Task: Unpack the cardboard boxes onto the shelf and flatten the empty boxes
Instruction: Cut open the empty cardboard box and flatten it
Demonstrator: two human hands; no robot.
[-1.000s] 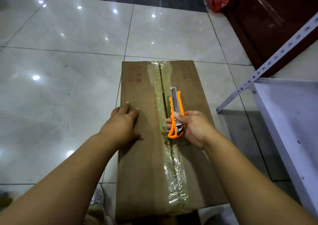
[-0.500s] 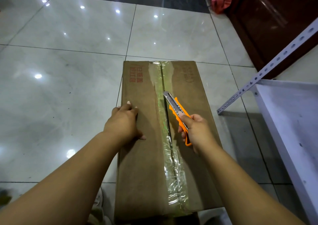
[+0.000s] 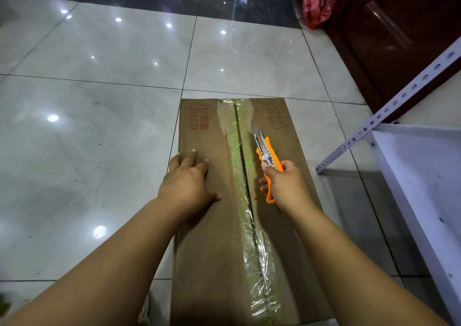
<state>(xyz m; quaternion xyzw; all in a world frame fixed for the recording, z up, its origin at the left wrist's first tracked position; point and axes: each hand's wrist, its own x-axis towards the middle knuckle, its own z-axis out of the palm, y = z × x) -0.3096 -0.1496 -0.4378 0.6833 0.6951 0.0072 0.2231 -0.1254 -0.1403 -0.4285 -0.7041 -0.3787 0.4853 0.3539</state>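
Note:
A long brown cardboard box (image 3: 214, 251) lies on the tiled floor, its top flaps closed. Clear tape (image 3: 259, 263) runs along the centre seam, wrinkled near me. My left hand (image 3: 187, 183) presses flat on the left flap with straight fingers. My right hand (image 3: 287, 186) grips an orange utility knife (image 3: 268, 159) over the right flap, just right of the seam. Its metal blade end points away from me toward the far end of the box.
A white metal shelf (image 3: 424, 188) with a perforated upright (image 3: 389, 111) stands at the right. Dark wooden furniture (image 3: 399, 31) and a red bag (image 3: 315, 4) sit at the back right. Glossy pale floor tiles (image 3: 99, 126) spread to the left.
My right hand turned the knife from upright over the seam to angled, blade forward, and shifted it slightly right. My left hand stayed pressed on the left flap.

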